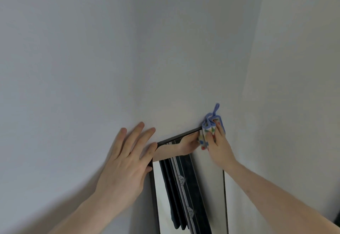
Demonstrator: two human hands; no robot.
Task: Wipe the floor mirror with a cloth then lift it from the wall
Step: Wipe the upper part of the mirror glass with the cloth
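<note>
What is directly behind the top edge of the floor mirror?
Behind the floor mirror only the plain white wall shows. The cloth in the right hand covers the top right corner, and the left hand covers the top left corner.

Left grip [127, 162] lies spread with straight fingers; right grip [218, 141] is curled, both arms reaching forward

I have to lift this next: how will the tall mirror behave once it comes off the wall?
The mirror is probably stiff but fragile, being glass in a thin dark frame. Tall and narrow, leaning on the wall, it may tip sideways. The left hand at its top corner looks well placed to steady it.
</note>
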